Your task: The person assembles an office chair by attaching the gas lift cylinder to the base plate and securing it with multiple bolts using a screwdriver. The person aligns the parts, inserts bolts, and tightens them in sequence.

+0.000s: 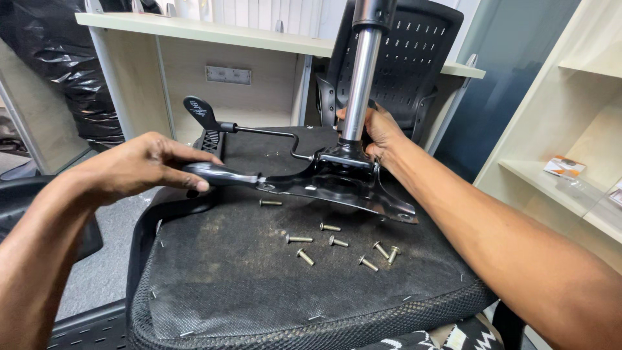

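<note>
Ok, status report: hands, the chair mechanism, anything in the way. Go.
Left hand gripping lever handle. Right hand around chrome gas cylinder at mechanism plate. Loose bolts scattered on upturned seat, just beside plate.

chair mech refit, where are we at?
Done: the black mechanism plate, with the chrome gas cylinder standing in it, sits on the upturned seat underside.

In hand: left hand grips a lever handle at the plate's end; right hand holds the cylinder's base.

Left: eight bolts lie loose on the seat, so the plate looks unfastened.
</note>
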